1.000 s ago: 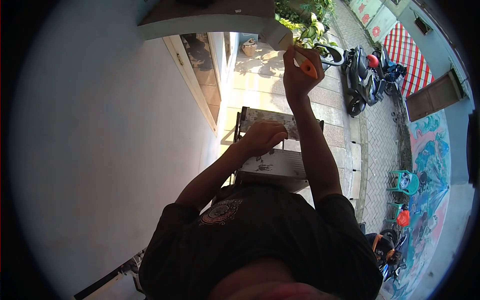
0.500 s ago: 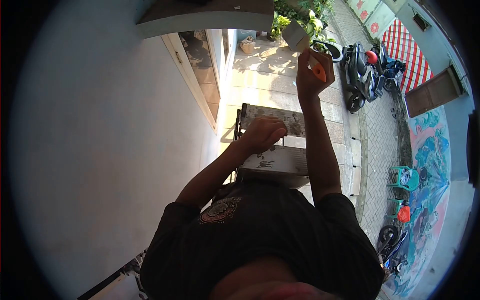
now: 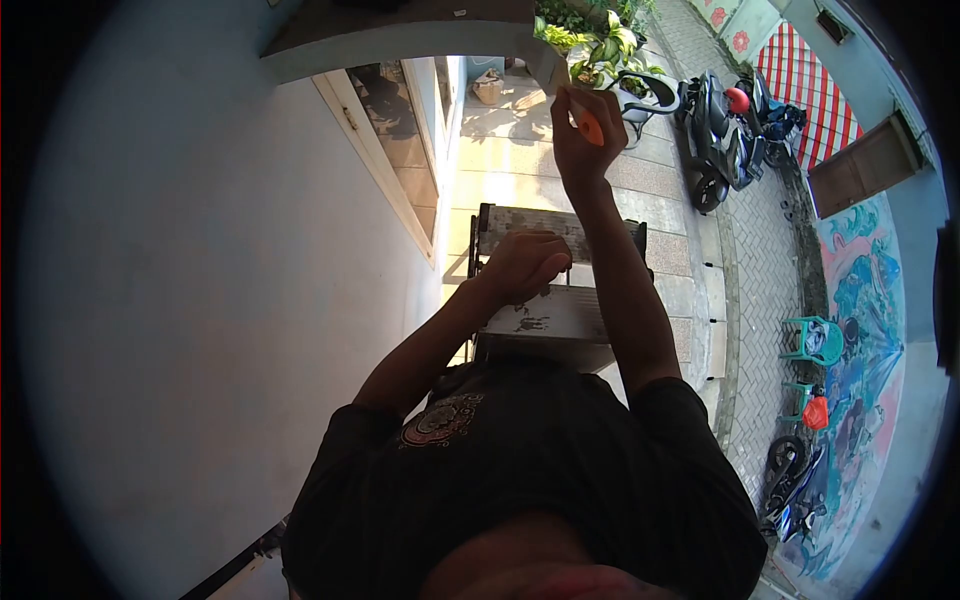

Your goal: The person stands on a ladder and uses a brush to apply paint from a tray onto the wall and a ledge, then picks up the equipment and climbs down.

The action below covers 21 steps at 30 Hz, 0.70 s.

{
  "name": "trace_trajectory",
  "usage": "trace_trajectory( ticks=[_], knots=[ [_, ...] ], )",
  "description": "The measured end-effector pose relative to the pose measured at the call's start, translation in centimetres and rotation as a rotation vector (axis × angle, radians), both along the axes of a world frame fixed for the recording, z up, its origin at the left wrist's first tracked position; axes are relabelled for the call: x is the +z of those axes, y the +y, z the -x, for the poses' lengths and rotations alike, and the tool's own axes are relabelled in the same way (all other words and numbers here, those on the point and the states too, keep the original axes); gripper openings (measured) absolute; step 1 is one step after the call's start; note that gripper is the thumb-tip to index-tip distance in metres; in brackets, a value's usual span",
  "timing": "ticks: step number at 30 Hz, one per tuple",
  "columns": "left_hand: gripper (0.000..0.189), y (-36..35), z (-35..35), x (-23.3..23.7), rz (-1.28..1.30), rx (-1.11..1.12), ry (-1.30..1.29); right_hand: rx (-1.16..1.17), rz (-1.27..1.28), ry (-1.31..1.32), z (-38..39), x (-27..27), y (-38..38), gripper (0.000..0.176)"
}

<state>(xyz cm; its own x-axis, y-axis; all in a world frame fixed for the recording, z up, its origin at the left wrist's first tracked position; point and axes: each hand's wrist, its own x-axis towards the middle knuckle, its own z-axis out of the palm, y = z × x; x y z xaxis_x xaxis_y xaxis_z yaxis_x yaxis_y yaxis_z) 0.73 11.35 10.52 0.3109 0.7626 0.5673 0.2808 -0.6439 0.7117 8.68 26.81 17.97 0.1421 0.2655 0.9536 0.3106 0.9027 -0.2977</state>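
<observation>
My right hand (image 3: 588, 135) is raised, closed around the orange handle of a putty knife (image 3: 592, 128). The knife's flat grey blade points up and overlaps the end of the overhanging ledge (image 3: 400, 50) in this view. Lower down, my left hand (image 3: 527, 267) has its fingers curled over the top of a metal stepladder (image 3: 560, 312), whose worn steps carry dark paint stains. The ladder stands right in front of my body.
A pale wall (image 3: 220, 260) fills the left side, with a framed window (image 3: 385, 150) beside it. Potted plants (image 3: 605, 50) and a parked motorbike (image 3: 715, 130) are below, beyond the ladder. A green chair (image 3: 818, 342) stands by the painted mural wall (image 3: 870, 290).
My right hand has moved left with the putty knife, bringing the blade to the ledge's end. My left hand stays on the stepladder.
</observation>
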Motion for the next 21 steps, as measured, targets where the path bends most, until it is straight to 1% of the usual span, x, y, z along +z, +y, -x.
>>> trace_trajectory(
  ticks=[1, 3, 4, 6, 9, 11, 13, 14, 15, 18, 19, 21],
  knots=[
    [0.042, -0.1, 0.0, 0.1, -0.012, 0.001, 0.042, -0.068, -0.038, 0.013, -1.2, -0.1, 0.3, 0.019],
    [0.041, -0.1, 0.0, 0.3, -0.031, 0.009, 0.029, -0.135, 0.020, 0.057, -3.1, 0.0, 0.0, 0.019],
    [0.041, -0.1, 0.1, 0.4, -0.052, 0.016, 0.022, -0.132, 0.018, 0.055, -3.0, 0.3, -0.1, 0.019],
    [0.038, 0.0, 0.0, 0.4, -0.061, 0.020, -0.012, -0.023, -0.054, -0.028, -2.3, 1.1, -0.2, 0.020],
    [0.035, 0.0, 0.1, -0.1, -0.085, 0.018, -0.053, 0.233, -0.062, -0.108, 1.9, 1.6, -0.4, 0.020],
    [0.035, 0.0, 0.2, -0.5, -0.109, 0.014, -0.060, 0.392, 0.026, -0.174, 4.4, 1.5, -1.0, 0.019],
    [0.034, -0.1, 0.3, -0.6, -0.115, 0.046, -0.086, 0.442, -0.018, -0.224, 6.3, 1.6, -1.4, 0.018],
    [0.034, -0.1, 0.2, -0.5, -0.118, 0.044, -0.084, 0.473, 0.010, -0.207, 7.1, 1.3, -1.2, 0.017],
    [0.035, -0.2, 0.1, -0.3, -0.120, 0.051, -0.093, 0.470, 0.008, -0.205, 7.0, 1.1, -0.9, 0.017],
    [0.036, -0.2, 0.2, -0.2, -0.110, 0.053, -0.094, 0.304, 0.044, -0.108, 6.2, 0.1, 0.3, 0.016],
    [0.037, -0.2, 0.2, -0.2, -0.101, 0.050, -0.092, 0.303, 0.096, -0.071, 5.1, 0.0, 0.4, 0.016],
    [0.037, -0.3, 0.3, -0.1, -0.089, 0.046, -0.077, 0.174, 0.089, -0.021, 2.3, 0.1, 0.8, 0.017]
  ],
)
